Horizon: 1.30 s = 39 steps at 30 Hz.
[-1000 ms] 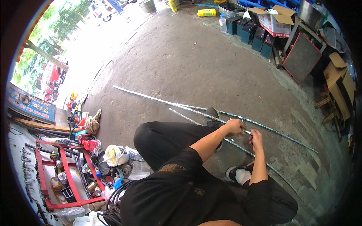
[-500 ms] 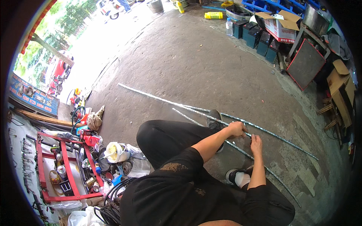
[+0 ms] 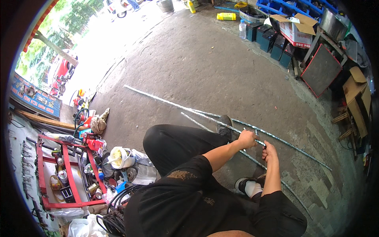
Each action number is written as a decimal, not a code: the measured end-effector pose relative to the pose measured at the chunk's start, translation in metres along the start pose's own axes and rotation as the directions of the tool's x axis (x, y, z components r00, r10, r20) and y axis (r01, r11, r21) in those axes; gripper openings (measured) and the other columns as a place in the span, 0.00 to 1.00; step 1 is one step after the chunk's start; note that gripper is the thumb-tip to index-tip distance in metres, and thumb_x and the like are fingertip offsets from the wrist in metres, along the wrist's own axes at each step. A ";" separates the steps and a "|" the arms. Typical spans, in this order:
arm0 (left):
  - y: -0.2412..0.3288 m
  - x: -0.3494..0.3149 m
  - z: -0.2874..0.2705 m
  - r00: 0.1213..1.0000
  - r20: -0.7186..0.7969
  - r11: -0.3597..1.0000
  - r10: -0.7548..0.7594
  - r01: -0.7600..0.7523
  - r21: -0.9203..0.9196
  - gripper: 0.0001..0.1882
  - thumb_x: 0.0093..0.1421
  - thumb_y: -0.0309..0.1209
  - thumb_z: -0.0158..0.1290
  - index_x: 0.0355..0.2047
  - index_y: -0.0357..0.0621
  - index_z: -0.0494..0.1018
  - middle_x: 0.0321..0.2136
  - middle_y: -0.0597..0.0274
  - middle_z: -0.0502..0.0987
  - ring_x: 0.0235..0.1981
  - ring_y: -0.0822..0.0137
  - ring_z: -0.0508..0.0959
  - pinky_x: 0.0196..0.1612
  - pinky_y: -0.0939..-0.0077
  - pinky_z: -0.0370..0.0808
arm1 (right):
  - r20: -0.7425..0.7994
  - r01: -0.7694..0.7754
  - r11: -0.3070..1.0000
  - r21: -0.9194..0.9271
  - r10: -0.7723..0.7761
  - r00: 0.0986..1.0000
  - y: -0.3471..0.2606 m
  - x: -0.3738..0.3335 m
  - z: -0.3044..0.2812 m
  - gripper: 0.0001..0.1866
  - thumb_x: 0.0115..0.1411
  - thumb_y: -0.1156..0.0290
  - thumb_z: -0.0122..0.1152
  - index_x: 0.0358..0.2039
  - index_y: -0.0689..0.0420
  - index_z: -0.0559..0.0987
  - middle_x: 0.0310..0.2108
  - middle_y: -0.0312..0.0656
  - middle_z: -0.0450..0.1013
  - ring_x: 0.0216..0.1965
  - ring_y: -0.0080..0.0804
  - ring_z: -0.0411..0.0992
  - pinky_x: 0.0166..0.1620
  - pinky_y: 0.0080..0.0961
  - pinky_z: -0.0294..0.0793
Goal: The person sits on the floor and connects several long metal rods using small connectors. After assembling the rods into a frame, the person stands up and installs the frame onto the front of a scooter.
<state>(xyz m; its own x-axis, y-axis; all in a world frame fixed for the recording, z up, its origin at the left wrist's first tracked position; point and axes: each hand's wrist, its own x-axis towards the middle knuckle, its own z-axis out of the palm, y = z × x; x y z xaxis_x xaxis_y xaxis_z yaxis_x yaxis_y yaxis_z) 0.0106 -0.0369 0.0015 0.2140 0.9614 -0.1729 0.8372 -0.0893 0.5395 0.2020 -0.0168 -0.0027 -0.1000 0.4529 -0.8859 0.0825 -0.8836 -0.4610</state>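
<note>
A long, thin, silvery rod with a ribbed or twisted surface [image 3: 166, 101] runs from the floor at the far left up to my hands. My left hand [image 3: 247, 138] is closed around it near its right end. At that end, my right hand [image 3: 269, 152] is closed with its fingertips pinching the tip. Beyond my hands a similar rod [image 3: 284, 142] lies on the floor, slanting to the right. Another rod [image 3: 252, 158] passes beneath my hands toward the lower right. A short piece sticks up by my left hand; what it belongs to is unclear.
My bent leg and shoe [image 3: 224, 125] are close to the rods. To the left are a red metal frame [image 3: 70, 170], a white bucket [image 3: 125, 158] and black cables. Dark batteries [image 3: 268, 39], a cardboard box [image 3: 297, 29] and a red-edged board [image 3: 321, 70] line the right.
My right hand has turned, its fingers now curled around the rod's end. My left hand has shifted only slightly. The view has moved a little.
</note>
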 end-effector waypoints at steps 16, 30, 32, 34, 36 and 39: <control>0.006 0.012 -0.018 0.981 0.183 0.981 0.064 -0.028 -0.192 0.21 0.48 0.44 0.64 0.43 0.55 0.82 0.39 0.56 0.82 0.42 0.50 0.81 0.46 0.58 0.76 | 0.418 0.542 -0.289 -0.789 -0.899 0.131 0.061 0.075 0.078 0.24 0.61 0.65 0.52 0.58 0.56 0.70 0.62 0.52 0.63 0.61 0.49 0.64 0.56 0.42 0.68; 0.010 0.012 -0.020 0.987 0.158 0.977 -0.006 0.040 -0.211 0.20 0.45 0.46 0.64 0.39 0.57 0.84 0.38 0.59 0.83 0.42 0.53 0.81 0.45 0.60 0.77 | 0.218 0.784 0.192 -0.590 -0.897 0.384 0.049 0.064 0.044 0.10 0.59 0.68 0.58 0.38 0.59 0.77 0.34 0.48 0.76 0.36 0.44 0.76 0.39 0.35 0.74; 0.012 0.013 -0.021 0.986 0.167 0.978 -0.014 0.048 -0.203 0.20 0.45 0.46 0.64 0.39 0.58 0.84 0.38 0.59 0.83 0.42 0.54 0.81 0.45 0.60 0.77 | 0.138 0.791 0.384 -0.477 -0.856 0.499 0.051 0.066 0.046 0.11 0.58 0.67 0.60 0.38 0.60 0.76 0.34 0.47 0.75 0.36 0.43 0.75 0.40 0.35 0.73; 0.013 0.013 -0.021 0.985 0.173 0.978 -0.020 0.055 -0.201 0.20 0.45 0.46 0.64 0.39 0.58 0.84 0.38 0.59 0.83 0.42 0.54 0.81 0.45 0.60 0.77 | 0.145 0.811 0.360 -0.462 -0.871 0.469 0.048 0.064 0.047 0.13 0.57 0.67 0.61 0.39 0.60 0.76 0.35 0.47 0.74 0.37 0.43 0.74 0.40 0.35 0.73; 0.013 0.011 -0.023 0.984 0.177 0.977 -0.025 0.062 -0.205 0.20 0.45 0.46 0.64 0.39 0.57 0.84 0.38 0.59 0.83 0.42 0.54 0.81 0.45 0.60 0.77 | 0.213 0.805 0.233 -0.546 -0.890 0.402 0.044 0.059 0.049 0.13 0.57 0.67 0.62 0.40 0.60 0.76 0.37 0.48 0.75 0.38 0.44 0.74 0.40 0.36 0.73; 0.012 0.011 -0.021 0.987 0.162 0.977 0.001 0.034 -0.209 0.21 0.45 0.47 0.64 0.40 0.57 0.84 0.38 0.59 0.83 0.42 0.55 0.81 0.45 0.60 0.77 | 0.301 0.716 0.031 -0.697 -0.894 0.332 0.044 0.070 0.043 0.13 0.56 0.68 0.61 0.40 0.60 0.76 0.38 0.49 0.75 0.38 0.45 0.74 0.40 0.36 0.73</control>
<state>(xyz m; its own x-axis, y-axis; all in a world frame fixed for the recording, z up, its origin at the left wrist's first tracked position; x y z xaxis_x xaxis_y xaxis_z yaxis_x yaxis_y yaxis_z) 0.0129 -0.0222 0.0235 0.2935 0.9064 -0.3037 0.7201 -0.0006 0.6939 0.1562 -0.0293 -0.0834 -0.4054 0.9044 0.1331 0.6225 0.3797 -0.6844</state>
